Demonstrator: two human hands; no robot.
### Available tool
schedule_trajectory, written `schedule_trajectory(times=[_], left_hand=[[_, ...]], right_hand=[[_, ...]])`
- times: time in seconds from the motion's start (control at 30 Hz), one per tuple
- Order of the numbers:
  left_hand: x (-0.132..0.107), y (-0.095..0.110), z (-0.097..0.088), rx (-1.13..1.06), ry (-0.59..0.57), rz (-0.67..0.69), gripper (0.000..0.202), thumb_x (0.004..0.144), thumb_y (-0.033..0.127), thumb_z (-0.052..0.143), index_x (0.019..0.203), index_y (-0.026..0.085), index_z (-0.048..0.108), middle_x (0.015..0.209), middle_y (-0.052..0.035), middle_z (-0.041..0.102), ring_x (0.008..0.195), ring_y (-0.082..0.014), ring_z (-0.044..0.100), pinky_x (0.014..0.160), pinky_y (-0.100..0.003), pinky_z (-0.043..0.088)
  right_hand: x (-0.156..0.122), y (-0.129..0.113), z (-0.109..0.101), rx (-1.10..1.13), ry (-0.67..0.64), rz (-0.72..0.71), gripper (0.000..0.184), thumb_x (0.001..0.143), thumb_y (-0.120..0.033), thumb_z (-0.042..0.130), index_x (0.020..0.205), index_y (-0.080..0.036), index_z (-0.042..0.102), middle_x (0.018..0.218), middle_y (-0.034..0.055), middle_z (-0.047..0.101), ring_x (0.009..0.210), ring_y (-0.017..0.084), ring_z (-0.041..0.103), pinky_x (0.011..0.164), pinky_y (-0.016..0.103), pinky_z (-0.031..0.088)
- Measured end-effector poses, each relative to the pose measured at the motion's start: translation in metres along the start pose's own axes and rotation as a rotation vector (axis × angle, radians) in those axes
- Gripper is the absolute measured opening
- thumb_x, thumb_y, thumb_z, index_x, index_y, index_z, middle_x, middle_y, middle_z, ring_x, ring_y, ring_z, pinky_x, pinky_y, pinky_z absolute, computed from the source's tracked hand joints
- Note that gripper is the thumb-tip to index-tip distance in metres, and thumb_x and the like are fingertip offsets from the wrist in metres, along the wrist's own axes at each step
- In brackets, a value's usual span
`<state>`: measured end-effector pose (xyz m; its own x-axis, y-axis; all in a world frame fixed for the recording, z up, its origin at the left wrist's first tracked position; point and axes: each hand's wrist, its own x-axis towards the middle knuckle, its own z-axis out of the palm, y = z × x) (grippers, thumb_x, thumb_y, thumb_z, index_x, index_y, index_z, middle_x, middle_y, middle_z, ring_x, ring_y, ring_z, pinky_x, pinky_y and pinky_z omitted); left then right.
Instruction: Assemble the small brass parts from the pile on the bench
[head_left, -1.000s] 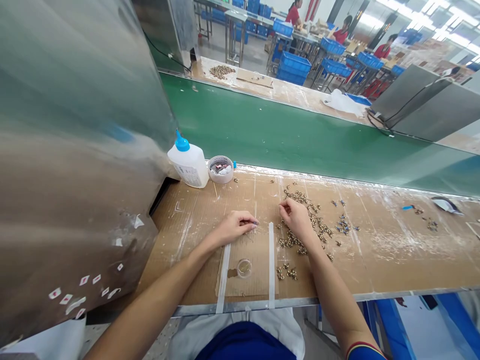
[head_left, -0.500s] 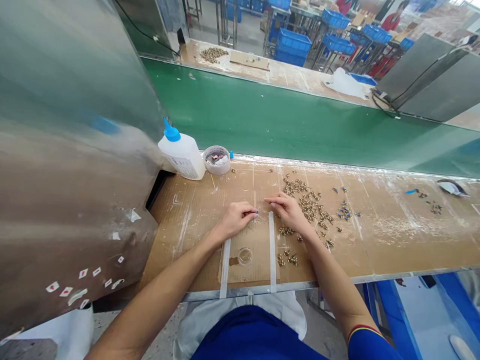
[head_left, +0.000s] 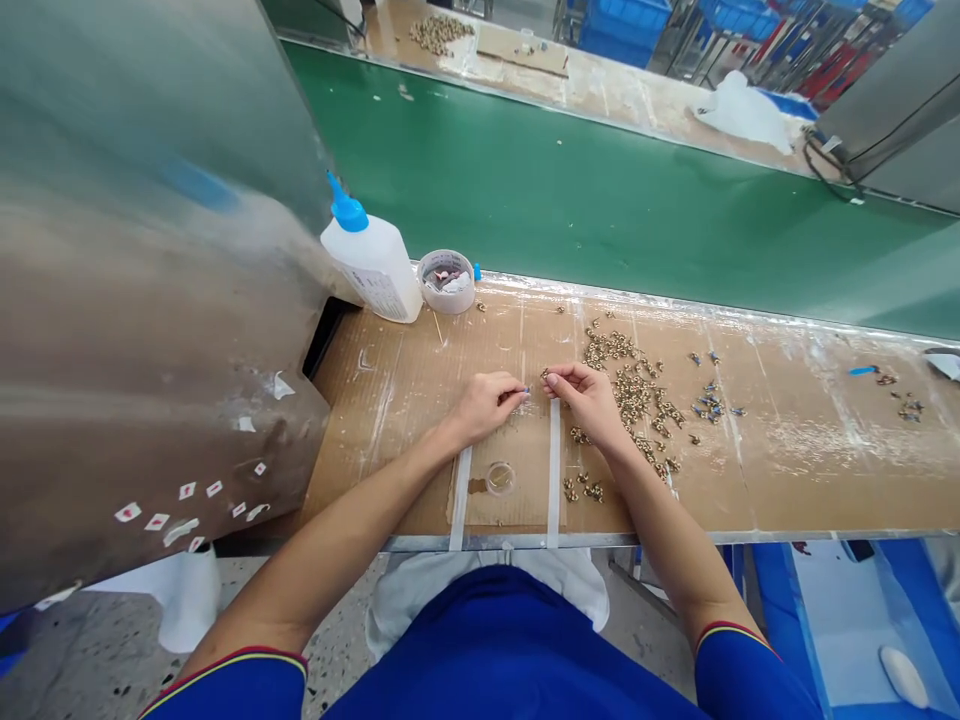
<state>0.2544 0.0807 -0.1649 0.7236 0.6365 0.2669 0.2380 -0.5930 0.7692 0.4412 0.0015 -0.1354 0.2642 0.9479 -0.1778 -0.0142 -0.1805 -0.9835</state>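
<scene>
My left hand (head_left: 487,406) is closed in a pinch on a small blue piece (head_left: 526,390), too small to name more exactly. Facing it, my right hand (head_left: 589,400) pinches a small brass-coloured part (head_left: 545,374) between thumb and forefinger. The two held pieces are close together but apart. Beside my right hand spreads a loose pile of similar brass-coloured parts (head_left: 634,394). Below my hands, a small clear round dish (head_left: 500,479) rests on a cardboard piece (head_left: 525,505) held by white tape strips (head_left: 554,470).
A white bottle with a blue nozzle (head_left: 375,265) and a tape roll (head_left: 448,282) with scraps inside stand at the back left, by a metal panel (head_left: 165,300). Blue-tipped parts (head_left: 709,402) lie to the right. A green belt (head_left: 525,190) runs behind the cardboard-covered bench.
My right hand has gone from an outstretched forefinger to a pinch with a brass-coloured part showing at its fingertips. My left hand keeps its pinch. The camera view has tilted down.
</scene>
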Motion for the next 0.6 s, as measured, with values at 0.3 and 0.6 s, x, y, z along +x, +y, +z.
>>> schedule_trajectory(times=[0.3, 0.6], left_hand=[[-0.001, -0.003, 0.003, 0.059, 0.005, 0.079, 0.016, 0.098, 0.018, 0.063, 0.092, 0.013, 0.077, 0.084, -0.0060, 0.076, 0.074, -0.0146, 0.068, 0.072, -0.025, 0.051], [-0.002, -0.003, 0.004, 0.020, -0.019, 0.063, 0.020, 0.100, 0.021, 0.061, 0.089, 0.014, 0.076, 0.084, -0.0058, 0.076, 0.075, -0.0148, 0.068, 0.072, -0.025, 0.051]], right_hand=[[-0.003, 0.006, 0.006, -0.044, -0.071, -0.003, 0.050, 0.067, -0.065, 0.088, 0.085, -0.021, 0.071, 0.075, 0.0019, 0.074, 0.069, 0.016, 0.070, 0.072, 0.033, 0.061], [-0.005, 0.013, 0.009, -0.031, -0.065, 0.029, 0.055, 0.064, -0.069, 0.088, 0.083, -0.021, 0.070, 0.076, 0.0031, 0.076, 0.072, 0.017, 0.072, 0.074, 0.034, 0.063]])
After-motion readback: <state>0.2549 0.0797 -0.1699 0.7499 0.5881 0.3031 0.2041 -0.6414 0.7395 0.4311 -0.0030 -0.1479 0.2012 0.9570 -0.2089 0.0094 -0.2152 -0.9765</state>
